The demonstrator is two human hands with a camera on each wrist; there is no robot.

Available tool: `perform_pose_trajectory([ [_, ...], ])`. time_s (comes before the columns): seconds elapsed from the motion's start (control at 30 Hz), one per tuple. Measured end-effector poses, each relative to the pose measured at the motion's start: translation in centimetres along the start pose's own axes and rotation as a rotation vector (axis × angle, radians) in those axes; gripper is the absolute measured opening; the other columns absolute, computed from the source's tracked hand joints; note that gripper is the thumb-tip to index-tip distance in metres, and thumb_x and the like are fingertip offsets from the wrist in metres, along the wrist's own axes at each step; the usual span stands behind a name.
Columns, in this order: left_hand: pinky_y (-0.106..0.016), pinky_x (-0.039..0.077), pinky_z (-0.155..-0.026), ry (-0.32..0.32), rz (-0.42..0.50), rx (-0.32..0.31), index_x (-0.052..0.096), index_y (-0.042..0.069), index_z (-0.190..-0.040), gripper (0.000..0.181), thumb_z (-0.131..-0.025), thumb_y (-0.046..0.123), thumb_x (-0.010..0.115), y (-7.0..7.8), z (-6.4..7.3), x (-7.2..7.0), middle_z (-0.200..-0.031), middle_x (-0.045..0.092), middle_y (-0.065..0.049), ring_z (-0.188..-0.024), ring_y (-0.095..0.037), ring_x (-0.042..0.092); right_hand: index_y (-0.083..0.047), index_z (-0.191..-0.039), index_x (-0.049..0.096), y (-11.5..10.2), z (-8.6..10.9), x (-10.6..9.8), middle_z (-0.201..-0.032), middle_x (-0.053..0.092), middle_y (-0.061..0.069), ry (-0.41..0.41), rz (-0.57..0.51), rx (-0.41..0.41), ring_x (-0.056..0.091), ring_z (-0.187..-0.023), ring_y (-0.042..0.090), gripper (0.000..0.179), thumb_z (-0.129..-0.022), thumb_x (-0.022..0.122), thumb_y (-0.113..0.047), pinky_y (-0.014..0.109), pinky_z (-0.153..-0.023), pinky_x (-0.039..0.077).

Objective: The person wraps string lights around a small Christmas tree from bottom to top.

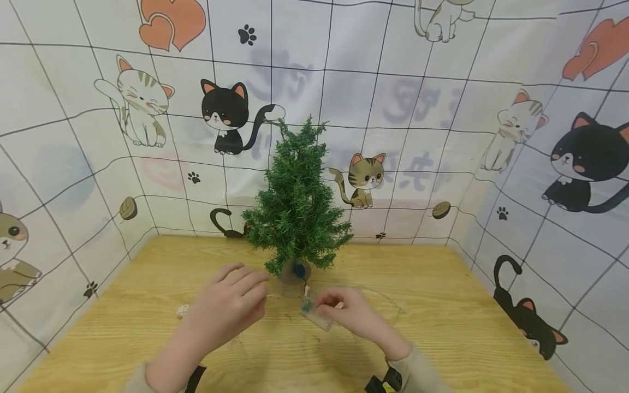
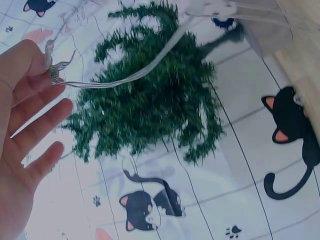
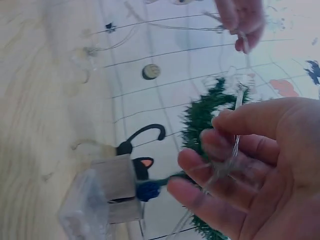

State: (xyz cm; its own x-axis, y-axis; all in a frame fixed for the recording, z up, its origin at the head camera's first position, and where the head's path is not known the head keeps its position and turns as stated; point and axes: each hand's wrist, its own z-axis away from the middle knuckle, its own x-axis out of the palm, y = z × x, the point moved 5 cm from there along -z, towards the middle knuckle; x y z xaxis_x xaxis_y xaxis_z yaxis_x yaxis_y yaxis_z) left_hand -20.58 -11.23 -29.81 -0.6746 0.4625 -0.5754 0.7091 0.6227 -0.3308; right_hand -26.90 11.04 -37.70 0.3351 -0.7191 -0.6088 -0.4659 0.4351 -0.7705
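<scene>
A small green artificial Christmas tree (image 1: 300, 196) stands upright at the back of the table. In front of it my left hand (image 1: 231, 305) pinches a bunch of thin clear wire (image 2: 115, 84) between thumb and finger, its other fingers spread apart. The wire looks like a string of lights and stretches across the tree in the left wrist view. To the right, my right hand (image 1: 351, 311) holds another stretch of the wire (image 3: 237, 145) with thumb and curled fingers. Beside that hand, a clear plastic case (image 1: 319, 319) appears near the tree's base (image 1: 290, 274).
A small white woven ball (image 1: 183, 311) lies on the wooden table (image 1: 442, 305), left of my left forearm. Thin strands of wire (image 1: 388, 297) trail over the right side. A cat-printed white cloth (image 1: 417, 109) surrounds the table's back and sides. Something dark blue (image 1: 300, 270) sits at the trunk.
</scene>
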Motion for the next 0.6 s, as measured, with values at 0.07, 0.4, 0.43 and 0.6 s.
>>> perform_pose_trajectory([
  [0.07,-0.044,0.049,-0.086,0.053,-0.015,0.003,0.06,0.013,-0.075,0.03,-0.092,0.013,0.035,-0.4,-0.1,-0.4,-0.1,0.07,-0.003,-0.091,-0.022,0.065,-0.015,-0.099,0.069,-0.3,0.2,-0.5,-0.101,0.066,0.005,0.016,-0.028,0.011,0.062,-0.087,0.017,0.01,-0.097,0.06,-0.017,0.031,-0.059,0.053],
  [0.4,-0.054,0.031,-0.107,0.058,-0.043,-0.021,0.055,0.013,-0.073,0.03,-0.096,0.017,0.036,-1.3,0.1,-1.3,-0.134,0.058,-0.008,-0.125,-0.031,0.052,-0.021,-0.118,0.065,-1.6,1.1,-2.4,-0.116,0.062,-0.002,0.102,0.129,0.034,0.057,-0.083,0.013,0.037,-0.089,0.069,-0.042,0.03,-0.061,0.048],
  [0.43,-0.053,0.031,-0.107,0.051,-0.047,-0.018,0.056,0.013,-0.073,0.03,-0.096,0.017,0.036,-1.2,0.1,-1.2,-0.135,0.057,-0.008,-0.126,-0.031,0.052,-0.021,-0.118,0.065,-1.7,1.3,-2.7,-0.114,0.063,-0.003,0.111,0.145,0.034,0.057,-0.082,0.012,0.037,-0.088,0.07,-0.042,0.029,-0.062,0.049],
  [0.6,-0.053,0.031,-0.108,0.01,-0.06,-0.025,0.056,0.013,-0.074,0.031,-0.096,0.017,0.036,-1.5,0.2,-1.1,-0.135,0.057,-0.007,-0.126,-0.029,0.051,-0.022,-0.114,0.067,-1.7,1.4,-3.8,-0.104,0.065,-0.008,0.093,0.184,0.032,0.057,-0.076,0.01,0.033,-0.086,0.072,-0.04,0.029,-0.061,0.049],
])
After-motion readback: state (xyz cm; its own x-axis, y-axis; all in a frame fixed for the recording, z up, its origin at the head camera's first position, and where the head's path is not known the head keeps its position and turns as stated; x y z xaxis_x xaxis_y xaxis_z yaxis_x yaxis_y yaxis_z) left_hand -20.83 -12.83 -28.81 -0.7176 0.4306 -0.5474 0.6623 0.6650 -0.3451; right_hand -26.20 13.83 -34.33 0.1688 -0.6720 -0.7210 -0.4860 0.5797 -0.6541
